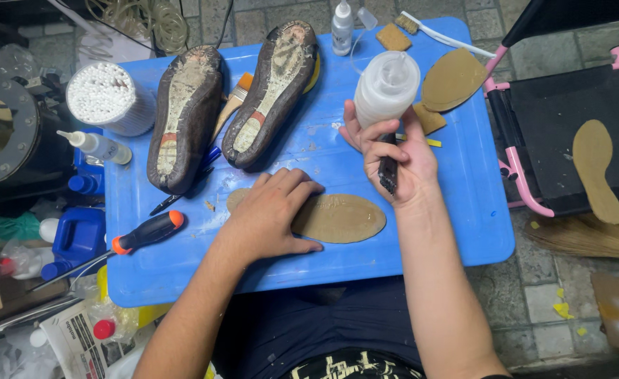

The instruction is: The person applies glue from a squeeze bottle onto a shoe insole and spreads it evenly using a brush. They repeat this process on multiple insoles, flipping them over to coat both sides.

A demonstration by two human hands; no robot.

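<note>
Gluing stage, judging by the layout. Left hand (271, 214) spread flat, palm down, pinning a tan flat sole-shaped insole (337, 219) against the blue plastic counter (457, 203), near its front edge. Right hand (397, 158) closed around a translucent white squeeze bottle (386, 88), upturned, dark nozzle (388, 174) aimed down just above the insole's far edge; no bead of glue discernible yet. Beyond, two worn dark shoes (186, 116) lying sole-up side by side, a wooden-handled brush (233, 102) wedged between them. An orange-and-black screwdriver (148, 231) lying left of the pinned insole, a tub of white cotton swabs (102, 95) at the far left corner. Next move, probably: lower the nozzle, squeeze gently, keep the flat palm steady.
</note>
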